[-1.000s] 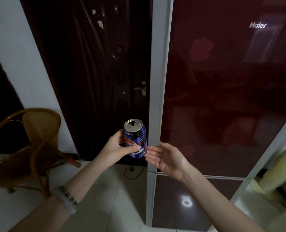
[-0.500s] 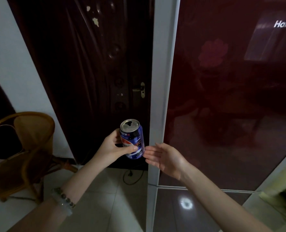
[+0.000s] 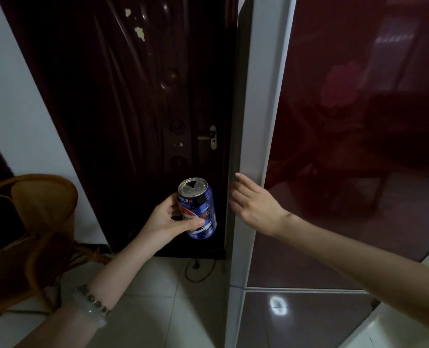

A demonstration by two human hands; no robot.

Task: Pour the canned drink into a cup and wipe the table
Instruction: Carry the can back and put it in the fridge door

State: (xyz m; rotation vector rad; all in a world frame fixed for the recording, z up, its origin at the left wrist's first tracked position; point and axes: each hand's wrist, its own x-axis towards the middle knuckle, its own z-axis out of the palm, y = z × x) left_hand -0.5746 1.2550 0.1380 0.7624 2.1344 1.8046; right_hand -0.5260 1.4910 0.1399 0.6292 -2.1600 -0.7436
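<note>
Holding the canned drink [image 3: 199, 209] upright in front of me, my left hand [image 3: 167, 222] has its grip clamped around the can's lower half, thumb across the printed front and the other fingers behind it. The can is blue with a red-and-white emblem, and its silver top shows an open mouth; whether any drink is inside cannot be told. My right hand [image 3: 252, 203] is beside the can but apart from it, grip apart and empty, with the fingertips [image 3: 237, 175] at the pale edge of the refrigerator door [image 3: 359, 146], which has a glossy dark red front. Whether those fingertips press the edge or only rest near it cannot be told. Behind the can stands a dark brown door [image 3: 123, 109] with a brass handle [image 3: 209, 136]. To my left, a wicker chair [image 3: 32, 222] stands on the pale tiled floor [image 3: 173, 310], against a white wall [image 3: 15, 101]. A beaded bracelet [image 3: 93, 301] circles my left wrist. A dark cable [image 3: 201, 270] lies looped on the floor below the can.
</note>
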